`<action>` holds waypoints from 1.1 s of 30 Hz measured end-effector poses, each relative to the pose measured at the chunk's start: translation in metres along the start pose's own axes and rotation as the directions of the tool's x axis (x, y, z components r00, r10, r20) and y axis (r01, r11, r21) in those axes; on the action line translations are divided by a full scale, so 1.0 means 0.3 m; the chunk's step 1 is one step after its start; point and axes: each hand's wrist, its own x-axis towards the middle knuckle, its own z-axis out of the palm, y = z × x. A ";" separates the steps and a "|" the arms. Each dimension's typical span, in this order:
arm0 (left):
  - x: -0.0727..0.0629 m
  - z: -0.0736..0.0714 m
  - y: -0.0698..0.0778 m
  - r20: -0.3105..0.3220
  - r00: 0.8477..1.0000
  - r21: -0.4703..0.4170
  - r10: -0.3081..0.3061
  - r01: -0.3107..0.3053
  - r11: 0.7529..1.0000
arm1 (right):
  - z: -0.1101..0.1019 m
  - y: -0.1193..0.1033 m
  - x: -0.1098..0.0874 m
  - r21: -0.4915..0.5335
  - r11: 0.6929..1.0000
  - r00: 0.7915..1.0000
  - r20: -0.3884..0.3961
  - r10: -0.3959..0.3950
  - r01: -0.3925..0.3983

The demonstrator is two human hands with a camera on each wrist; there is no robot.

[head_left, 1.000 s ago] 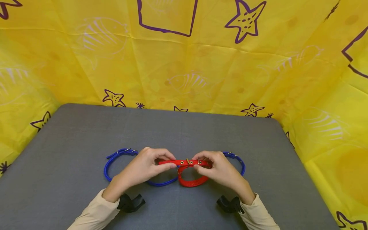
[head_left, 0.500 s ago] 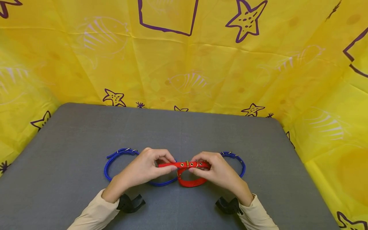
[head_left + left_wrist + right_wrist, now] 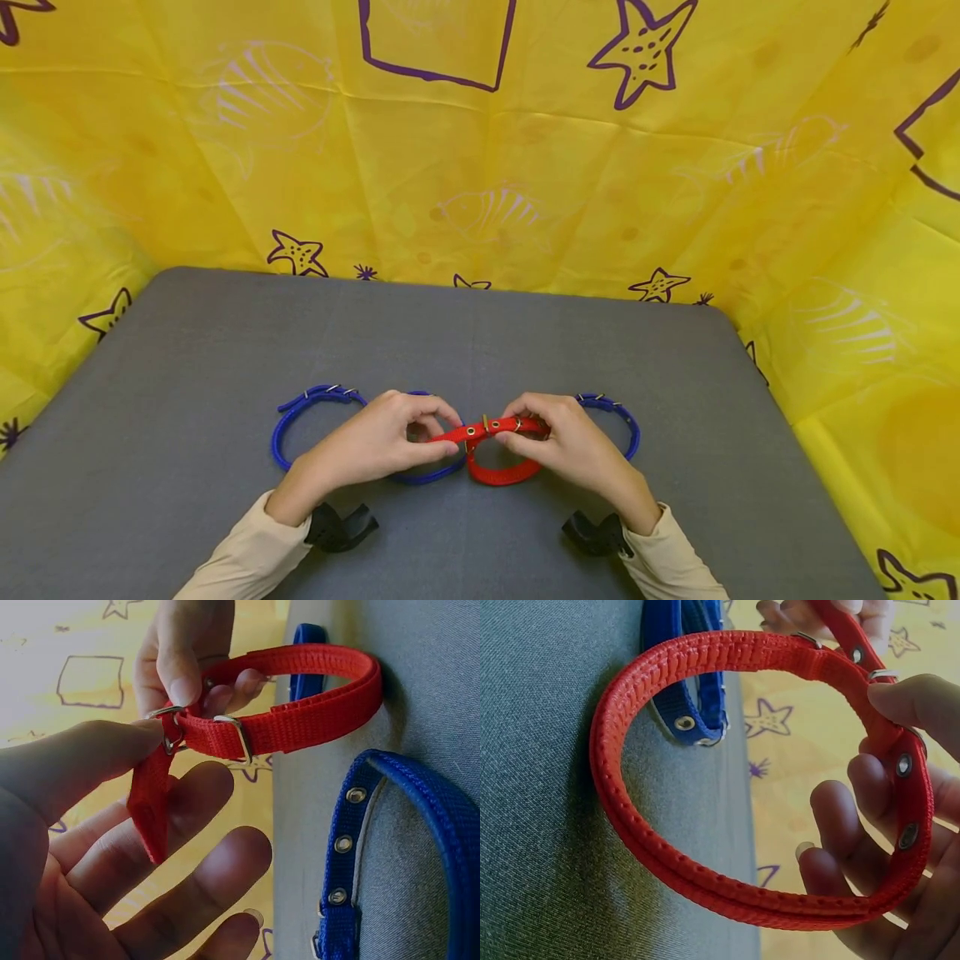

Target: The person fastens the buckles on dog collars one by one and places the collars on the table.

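A red collar (image 3: 504, 477) with a metal buckle (image 3: 486, 425) and eyelets forms a closed loop between both hands, its lower part near the table. My left hand (image 3: 386, 433) pinches the strap's free end between thumb and index finger, the other fingers spread behind it. In the left wrist view the pointed strap end (image 3: 150, 810) hangs past the left thumb. My right hand (image 3: 558, 429) grips the collar beside the buckle; in the right wrist view its thumb (image 3: 911, 701) presses near the metal ring and its fingers curl behind the eyelets (image 3: 904, 765).
On the grey table (image 3: 465, 350) lie blue collars: one (image 3: 281, 433) at the left, partly under the left forearm, and another (image 3: 630, 429) behind the right hand. A yellow patterned cloth (image 3: 405, 167) stands around the table's back and sides.
The strap's free end now tilts down to the left and less of it shows past the left fingers. The left fingers have spread a little; the right hand has shifted slightly left.
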 end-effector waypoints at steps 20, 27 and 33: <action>0.024 0.047 -0.027 0.125 0.991 0.059 0.046 -0.054 0.997 | 0.022 -0.014 0.000 0.039 0.995 0.996 0.019 -0.091 0.091; 0.023 0.054 -0.023 0.116 0.990 0.034 0.083 -0.088 0.996 | 0.032 -0.012 0.000 0.044 0.993 0.994 0.009 -0.107 0.107; 0.021 0.049 -0.017 0.130 0.990 -0.032 0.061 -0.058 0.998 | 0.032 -0.007 -0.001 0.060 0.993 0.995 0.013 -0.100 0.099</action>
